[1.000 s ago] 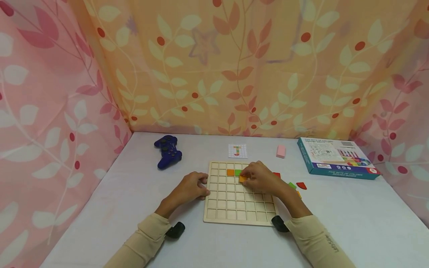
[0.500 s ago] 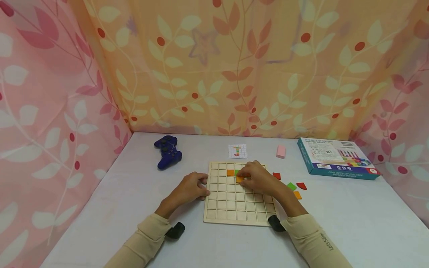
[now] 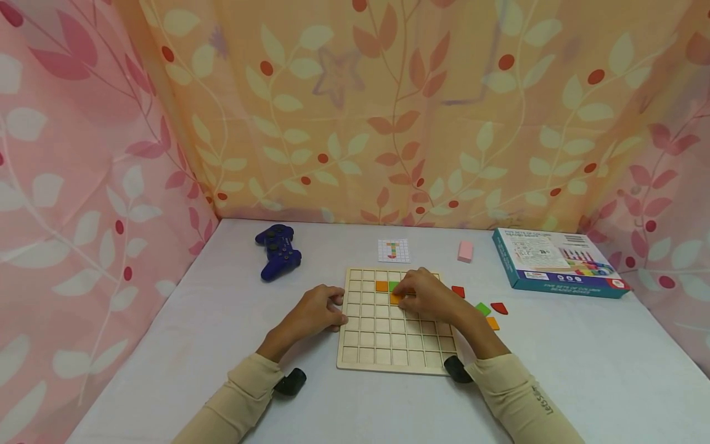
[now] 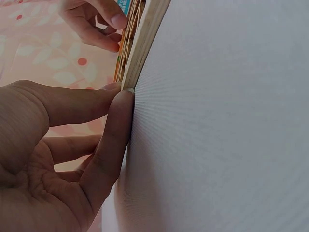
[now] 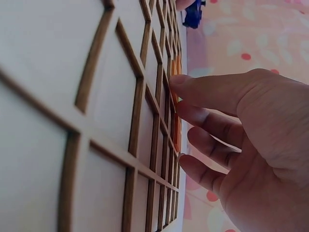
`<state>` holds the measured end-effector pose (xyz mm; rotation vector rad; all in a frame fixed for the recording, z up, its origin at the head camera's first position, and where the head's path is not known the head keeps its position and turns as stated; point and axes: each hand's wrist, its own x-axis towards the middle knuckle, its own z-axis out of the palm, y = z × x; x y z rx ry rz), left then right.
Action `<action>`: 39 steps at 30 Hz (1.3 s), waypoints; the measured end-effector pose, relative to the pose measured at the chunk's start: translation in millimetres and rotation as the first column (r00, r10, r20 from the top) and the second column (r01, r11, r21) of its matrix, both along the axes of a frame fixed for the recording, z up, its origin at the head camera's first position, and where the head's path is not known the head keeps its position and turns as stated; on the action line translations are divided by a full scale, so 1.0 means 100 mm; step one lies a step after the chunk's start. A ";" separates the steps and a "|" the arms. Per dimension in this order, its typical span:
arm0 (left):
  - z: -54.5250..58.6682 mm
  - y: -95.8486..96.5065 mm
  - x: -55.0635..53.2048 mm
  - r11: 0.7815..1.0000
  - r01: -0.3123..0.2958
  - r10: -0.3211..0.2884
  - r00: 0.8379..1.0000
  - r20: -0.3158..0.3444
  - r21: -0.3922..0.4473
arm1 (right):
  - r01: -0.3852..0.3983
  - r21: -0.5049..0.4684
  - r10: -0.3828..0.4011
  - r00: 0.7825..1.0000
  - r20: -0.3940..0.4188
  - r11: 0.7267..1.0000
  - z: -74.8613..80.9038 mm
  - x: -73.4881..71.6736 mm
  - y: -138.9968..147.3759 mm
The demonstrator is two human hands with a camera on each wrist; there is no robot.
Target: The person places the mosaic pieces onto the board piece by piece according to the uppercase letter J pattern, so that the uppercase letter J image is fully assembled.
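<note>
A square-celled wooden grid board (image 3: 367, 340) lies flat on the white table. At its left edge my left hand (image 3: 315, 311) pinches the rim between thumb and finger, which the left wrist view shows close up (image 4: 77, 145). On the board's upper part, my right hand (image 3: 429, 296) pinches an orange square tile (image 3: 395, 299) with thumb and forefinger, at the cell below a green tile (image 3: 393, 286). Left of the green one sits another orange tile (image 3: 381, 286). The right hand hides the cells beneath it. In the right wrist view its thumb (image 5: 203, 92) meets the orange tile.
Right of the board lie a red tile (image 3: 458, 291), a green tile (image 3: 482, 309), a red rounded piece (image 3: 499, 308) and an orange tile (image 3: 492, 323). Behind are a pattern card (image 3: 393, 250), a pink block (image 3: 465, 251), a blue game controller (image 3: 277, 253) and a box (image 3: 560, 262).
My right hand has shifted slightly left with the orange tile, which now sits lower left, under the green one. Loose pieces beside the board show more. My left hand has stayed put.
</note>
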<state>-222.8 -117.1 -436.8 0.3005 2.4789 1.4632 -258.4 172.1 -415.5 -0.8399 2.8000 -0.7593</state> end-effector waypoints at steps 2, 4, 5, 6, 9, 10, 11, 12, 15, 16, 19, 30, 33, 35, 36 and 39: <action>0.00 0.00 0.00 1.000 0.002 -0.002 1.000 0.001 0.002 | -0.007 -0.003 0.007 1.000 0.000 1.000 0.00 0.01 0.01; 0.00 0.01 0.00 1.000 0.003 -0.003 1.000 -0.001 0.001 | -0.012 -0.006 0.012 1.000 -0.009 1.000 0.01 0.03 0.03; 0.00 0.01 0.00 1.000 0.003 -0.003 1.000 -0.002 0.000 | -0.012 -0.010 0.012 1.000 -0.011 1.000 0.01 0.03 0.04; 0.00 0.01 0.00 1.000 0.003 -0.003 1.000 -0.001 -0.001 | -0.014 -0.013 0.014 1.000 -0.017 1.000 0.01 0.04 0.05; 0.00 0.02 -0.01 1.000 0.000 0.000 1.000 0.003 -0.008 | -0.001 -0.018 0.000 1.000 -0.019 1.000 0.03 0.05 0.12; 0.01 0.03 -0.01 1.000 0.001 -0.001 1.000 0.003 -0.010 | 0.011 -0.017 -0.011 1.000 -0.013 1.000 0.04 0.06 0.15; 0.01 0.03 -0.01 1.000 0.001 -0.001 1.000 0.005 -0.012 | 0.025 -0.020 -0.025 1.000 0.001 0.999 0.05 0.07 0.18; 0.01 0.03 -0.01 1.000 0.001 -0.001 1.000 0.006 -0.014 | 0.040 -0.018 -0.040 0.999 0.014 0.999 0.06 0.08 0.21; 0.01 0.04 -0.01 1.000 0.004 -0.004 1.000 0.005 -0.016 | 0.094 -0.006 -0.093 0.994 0.058 0.996 0.09 0.12 0.34; 0.01 0.04 -0.01 1.000 0.007 -0.007 1.000 0.005 -0.013 | 0.110 0.001 -0.110 0.992 0.065 0.994 0.10 0.14 0.38; 0.02 0.03 0.00 1.000 0.012 -0.012 1.000 0.006 -0.011 | 0.148 0.008 -0.149 0.986 0.072 0.989 0.11 0.18 0.51; 0.01 -0.05 0.05 1.000 -0.019 0.019 1.000 0.005 -0.002 | 0.226 0.013 -0.227 0.970 0.083 0.974 0.15 0.32 1.00; 0.00 -0.03 0.04 1.000 -0.012 0.012 1.000 0.002 0.005 | 0.257 0.036 -0.260 0.961 0.098 0.966 0.13 0.34 1.12; 0.00 -0.02 0.03 1.000 -0.007 0.007 1.000 0.002 0.008 | 0.271 0.051 -0.275 0.956 0.105 0.961 0.11 0.35 1.20; 0.01 -0.01 0.03 1.000 -0.008 0.008 1.000 0.001 0.010 | 0.271 0.054 -0.276 0.956 0.102 0.961 0.11 0.35 1.23; 0.02 0.00 0.03 1.000 -0.004 0.004 1.000 -0.001 0.013 | 0.273 0.054 -0.277 0.956 0.096 0.961 0.08 0.36 1.31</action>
